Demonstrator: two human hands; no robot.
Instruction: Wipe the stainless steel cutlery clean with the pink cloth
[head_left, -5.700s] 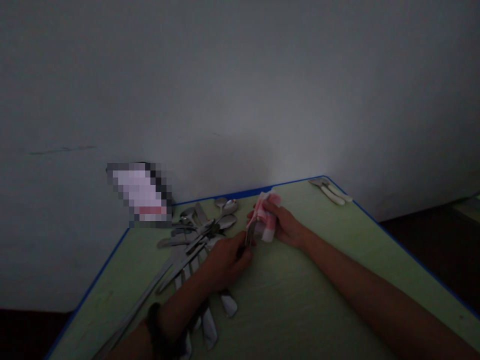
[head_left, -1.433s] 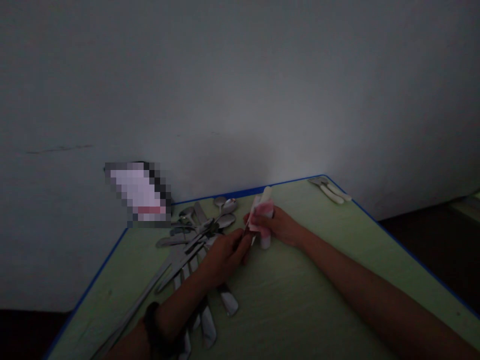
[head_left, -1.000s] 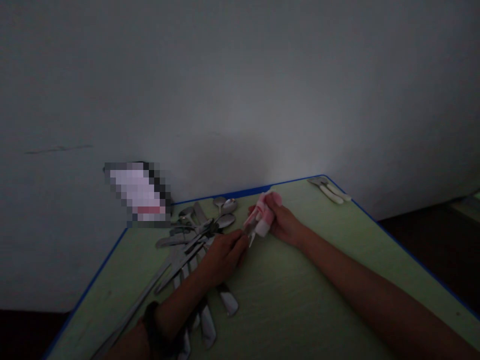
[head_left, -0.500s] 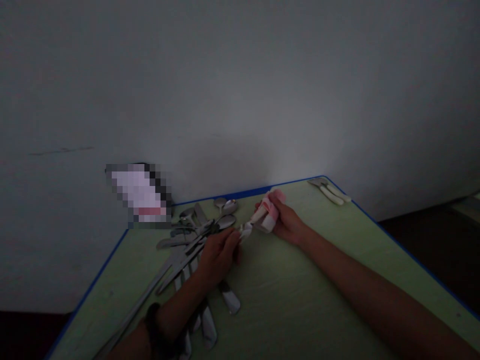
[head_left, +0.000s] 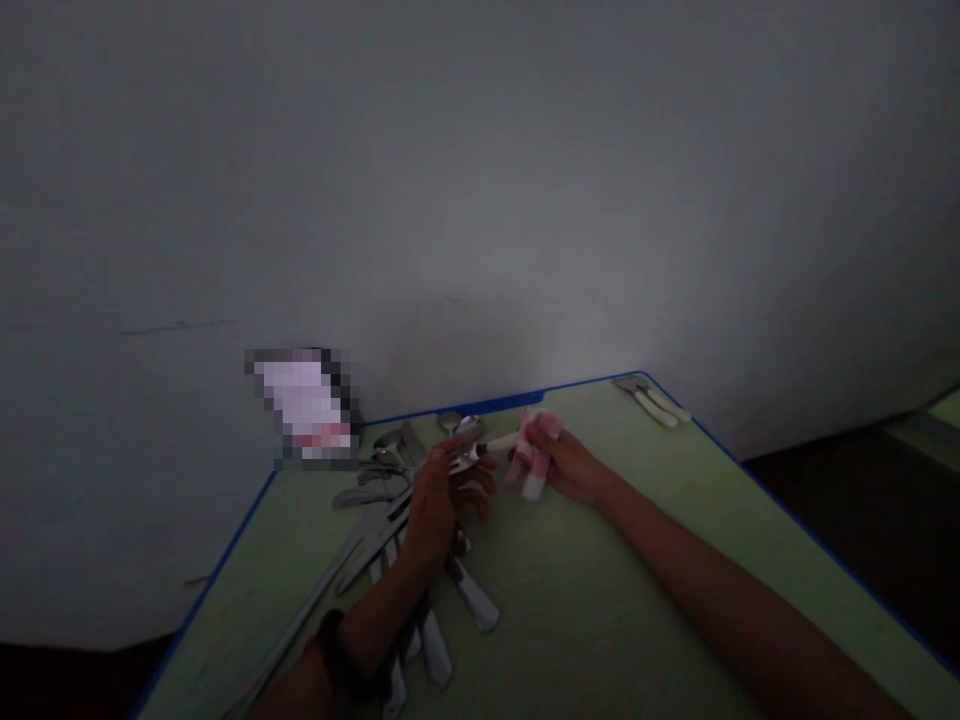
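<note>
My right hand (head_left: pixel 574 465) is closed round a pink-and-white cloth (head_left: pixel 536 455), which is wrapped about the end of a pale handle. That handle belongs to a fork (head_left: pixel 469 457) with a metal head pointing left. Around the fork's head is my left hand (head_left: pixel 435 500), thumb above and fingers spread beneath; whether it touches the metal is unclear. Below and behind the left hand lies a pile of metal cutlery (head_left: pixel 386 490), with spoons, knives and long flat handles, partly hidden by my forearm.
Two pale-handled utensils (head_left: pixel 652 402) lie at the table's far right corner. A blurred-out device or panel (head_left: pixel 304 400) leans on the grey wall (head_left: pixel 480 200) at the far left. The green table (head_left: pixel 600 610) has a blue edge.
My left hand has loosened from the fork's metal head, its fingers now spread below. The fork has turned flatter, and the cloth has shifted along its handle. The view has tilted slightly.
</note>
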